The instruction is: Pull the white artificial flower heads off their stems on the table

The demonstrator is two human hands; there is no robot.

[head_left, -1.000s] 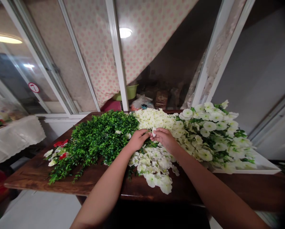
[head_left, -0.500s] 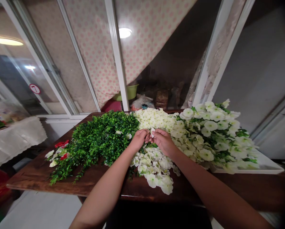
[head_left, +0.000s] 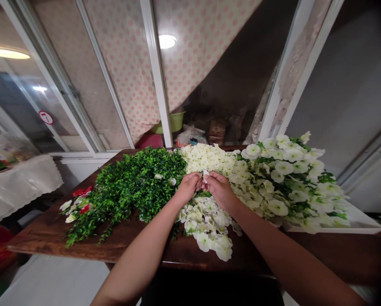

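Head view. Your right hand is pinching a small white petal between thumb and fingers, over the white blossoms. Your left hand is curling its fingers just beside; cannot tell whether they are gripping anything. Judgement: petal is probably weighing little, bending softly, creasing easily; base is likely offering the safer hold. Dark wooden table is bearing leafy greenery leftward. Polka-dot curtain is hanging behind the window glass.
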